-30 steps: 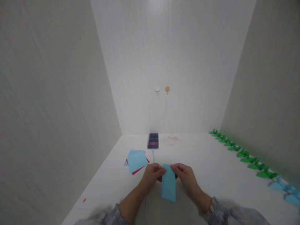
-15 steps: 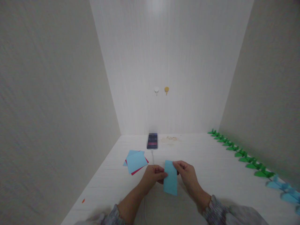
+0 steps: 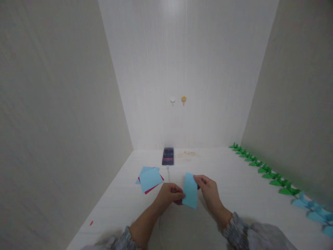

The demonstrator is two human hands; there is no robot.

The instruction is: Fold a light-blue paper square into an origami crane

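A light blue piece of paper (image 3: pixel 190 191), a tall narrow rectangle that looks folded, is held up above the white table. My left hand (image 3: pixel 171 194) pinches its left edge, low down. At its upper right corner, my right hand (image 3: pixel 207 186) grips it between thumb and fingers. Left of my hands lies a small pile of square sheets, with a light blue sheet (image 3: pixel 151 180) on top. Under that sheet, the edge of a red sheet (image 3: pixel 152 189) shows.
A phone (image 3: pixel 168 157) with a white cable (image 3: pixel 168 173) stands by the back wall. Along the right side runs a row of green folded-paper shapes (image 3: pixel 265 169), then blue ones (image 3: pixel 309 207). Two hooks, one white (image 3: pixel 172 100), one yellow (image 3: pixel 184 99), sit on the wall. An orange scrap (image 3: pixel 91 223) lies left.
The blue paper has risen slightly and tilted, its lower edge now higher. My right hand has moved up a little with it, while my left hand stays nearly in place.
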